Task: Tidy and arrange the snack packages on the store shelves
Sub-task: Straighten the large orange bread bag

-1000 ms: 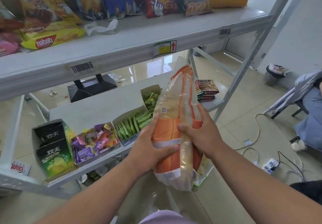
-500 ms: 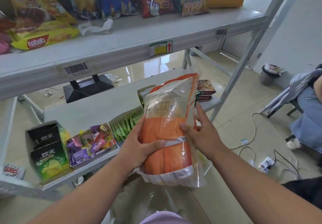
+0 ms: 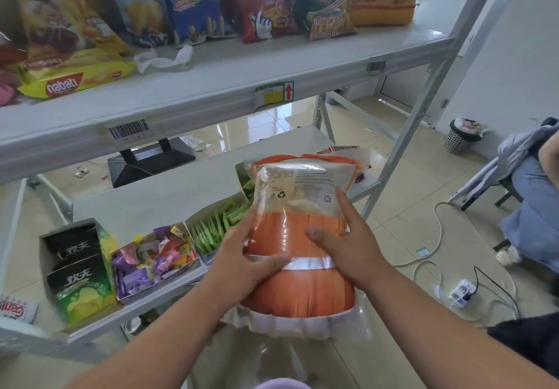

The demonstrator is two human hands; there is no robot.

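Holding an orange snack bag [image 3: 299,237] between both hands, the person keeps it in the air in front of the lower shelf [image 3: 157,204], its printed back panel turned toward the camera. The left hand [image 3: 242,264] grasps the bag's left edge with the thumb laid across the front, and the right hand [image 3: 341,243] clasps the right edge with fingers spread up the side; both grips are closed on the bag. Two hands at opposite edges likely keep the large, floppy pack flat and upright so it can be set down squarely.

The back panel carries small print too fine to read, a recycling mark and a square code.

On the upper shelf [image 3: 230,86] a row of chip bags stands upright, faces out. A yellow pack [image 3: 75,81] lying flat at the left reads "nabati", and a green bag [image 3: 325,4] shows "RACKER". A barcode sticker [image 3: 128,128] and a price tag [image 3: 273,95] with a red arrow sit on the shelf edge.

On the lower shelf, open display boxes hold green sticks [image 3: 214,228] and mixed candies [image 3: 154,258], beside a black-and-green chip box [image 3: 78,270] with Chinese characters.
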